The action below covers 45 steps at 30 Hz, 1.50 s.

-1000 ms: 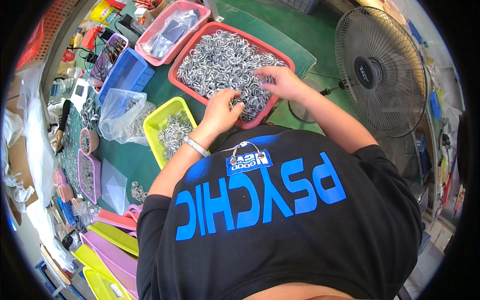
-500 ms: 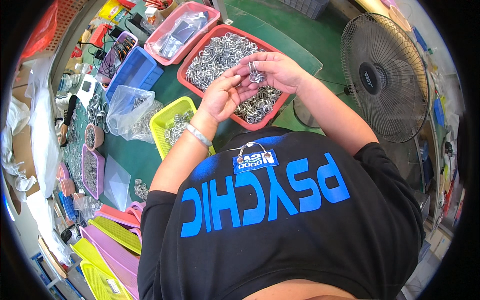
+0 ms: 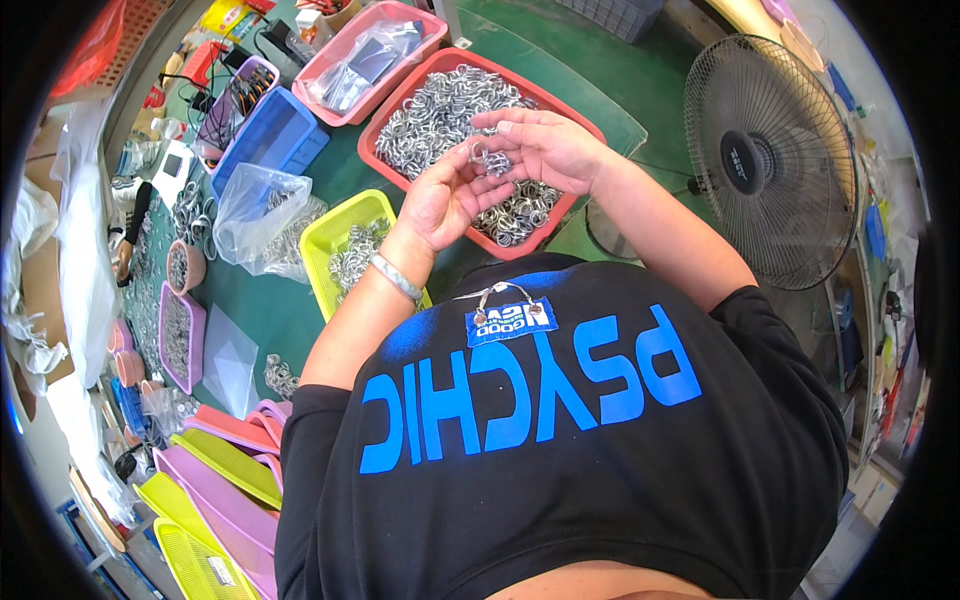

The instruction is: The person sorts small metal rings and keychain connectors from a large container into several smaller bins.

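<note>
Both my hands meet above a red basket (image 3: 372, 150) heaped with silver metal rings (image 3: 440, 110). A small cluster of metal rings (image 3: 493, 162) sits between them. My left hand (image 3: 440, 200), with a pale bangle on its wrist, pinches a ring at the cluster's left side with thumb and fingers. From the right, my right hand (image 3: 555, 148) curls its fingers around the other side of the cluster. Exactly how the rings link together is too small to tell. Left of my left wrist stands a yellow-green basket (image 3: 318, 245) with more metal rings.
Beyond lie a pink basket (image 3: 432, 38) with plastic-bagged items and a blue bin (image 3: 265, 140). A clear bag (image 3: 255, 225) of metal pieces rests at left, near a purple basket (image 3: 197, 345). Stacked baskets (image 3: 215, 490) stand lower left. A black fan (image 3: 770, 160) stands at right.
The cluster of rings has moved left and slightly down, from my right fingers to between both hands. My left thumb and fingers are now at a ring.
</note>
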Each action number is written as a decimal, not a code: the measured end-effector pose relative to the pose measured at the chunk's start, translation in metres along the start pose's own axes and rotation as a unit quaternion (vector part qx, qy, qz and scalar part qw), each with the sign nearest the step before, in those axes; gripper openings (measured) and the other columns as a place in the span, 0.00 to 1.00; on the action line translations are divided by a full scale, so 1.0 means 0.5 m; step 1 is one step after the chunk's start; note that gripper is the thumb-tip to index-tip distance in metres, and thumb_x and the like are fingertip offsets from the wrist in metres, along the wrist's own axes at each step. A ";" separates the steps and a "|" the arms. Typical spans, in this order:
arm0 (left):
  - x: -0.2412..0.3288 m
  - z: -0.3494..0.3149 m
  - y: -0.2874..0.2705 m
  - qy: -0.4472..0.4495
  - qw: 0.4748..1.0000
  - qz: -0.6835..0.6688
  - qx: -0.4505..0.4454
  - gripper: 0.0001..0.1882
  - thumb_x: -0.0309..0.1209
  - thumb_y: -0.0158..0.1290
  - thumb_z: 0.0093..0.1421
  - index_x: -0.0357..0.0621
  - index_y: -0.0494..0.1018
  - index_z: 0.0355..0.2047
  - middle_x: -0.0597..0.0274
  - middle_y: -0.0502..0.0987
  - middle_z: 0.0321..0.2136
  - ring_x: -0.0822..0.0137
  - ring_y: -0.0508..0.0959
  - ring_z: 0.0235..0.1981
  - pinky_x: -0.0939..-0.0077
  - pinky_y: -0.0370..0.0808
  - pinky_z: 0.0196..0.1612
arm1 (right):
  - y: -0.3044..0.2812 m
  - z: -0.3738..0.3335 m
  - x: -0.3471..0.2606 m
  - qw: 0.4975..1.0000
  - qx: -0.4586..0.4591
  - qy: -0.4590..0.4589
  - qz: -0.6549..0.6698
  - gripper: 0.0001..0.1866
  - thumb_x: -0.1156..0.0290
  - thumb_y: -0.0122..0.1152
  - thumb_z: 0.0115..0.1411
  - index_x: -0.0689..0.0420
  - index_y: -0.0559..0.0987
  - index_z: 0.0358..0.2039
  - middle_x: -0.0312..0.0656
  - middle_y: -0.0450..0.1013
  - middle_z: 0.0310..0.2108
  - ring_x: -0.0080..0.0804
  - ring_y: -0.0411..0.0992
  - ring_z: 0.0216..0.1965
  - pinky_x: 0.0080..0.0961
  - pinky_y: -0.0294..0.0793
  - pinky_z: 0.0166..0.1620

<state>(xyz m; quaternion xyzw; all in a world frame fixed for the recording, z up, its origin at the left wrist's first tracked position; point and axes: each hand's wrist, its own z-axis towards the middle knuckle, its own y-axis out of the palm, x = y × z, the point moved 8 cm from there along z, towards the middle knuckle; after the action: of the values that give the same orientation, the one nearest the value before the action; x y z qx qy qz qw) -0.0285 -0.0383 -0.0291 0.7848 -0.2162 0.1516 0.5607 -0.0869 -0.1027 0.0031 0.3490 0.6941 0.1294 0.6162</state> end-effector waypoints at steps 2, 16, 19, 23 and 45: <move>0.001 -0.002 0.004 0.002 1.000 -0.014 0.004 0.14 0.33 0.38 0.60 0.40 0.63 0.43 0.55 0.69 0.37 0.58 0.72 0.39 0.60 0.70 0.46 | 0.010 -0.001 -0.002 1.000 -0.010 -0.002 -0.001 0.20 0.68 0.41 0.61 0.60 0.60 0.52 0.46 0.65 0.47 0.33 0.65 0.47 0.31 0.66 0.49; -0.006 -0.026 -0.078 -0.019 0.998 0.030 0.050 0.15 0.24 0.43 0.53 0.40 0.64 0.43 0.58 0.72 0.29 0.67 0.73 0.28 0.75 0.73 0.29 | -0.095 -0.056 0.046 0.723 0.068 -0.042 -0.686 0.17 0.78 0.53 0.40 0.59 0.73 0.35 0.42 0.70 0.19 0.34 0.70 0.22 0.30 0.69 0.27; -0.017 -0.028 -0.084 -0.026 0.998 0.032 0.053 0.17 0.21 0.42 0.51 0.40 0.63 0.43 0.58 0.72 0.30 0.67 0.73 0.29 0.75 0.73 0.29 | -0.078 -0.079 0.101 0.714 0.052 -0.005 -0.698 0.18 0.74 0.58 0.40 0.58 0.70 0.36 0.43 0.70 0.27 0.38 0.70 0.31 0.31 0.69 0.34; -0.034 -0.029 -0.092 -0.037 0.997 0.033 0.053 0.20 0.20 0.42 0.48 0.39 0.63 0.45 0.58 0.72 0.31 0.65 0.74 0.30 0.73 0.73 0.32 | -0.045 -0.092 0.114 0.621 0.082 -0.072 -0.776 0.17 0.72 0.56 0.42 0.59 0.69 0.35 0.44 0.68 0.31 0.41 0.68 0.38 0.34 0.68 0.39; -0.077 -0.031 -0.104 -0.078 0.988 0.100 0.087 0.08 0.29 0.49 0.55 0.45 0.68 0.36 0.65 0.71 0.31 0.71 0.73 0.30 0.77 0.73 0.32 | -0.035 -0.038 0.118 0.982 0.002 -0.083 -0.167 0.17 0.84 0.47 0.50 0.65 0.66 0.42 0.41 0.70 0.35 0.26 0.70 0.36 0.21 0.70 0.42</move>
<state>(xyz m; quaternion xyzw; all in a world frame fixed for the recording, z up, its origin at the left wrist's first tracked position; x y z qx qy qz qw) -0.0350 -0.0026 -0.0850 0.8143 -0.3230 0.1631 0.4539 -0.1104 -0.0725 -0.0486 0.2388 0.6892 -0.0063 0.6841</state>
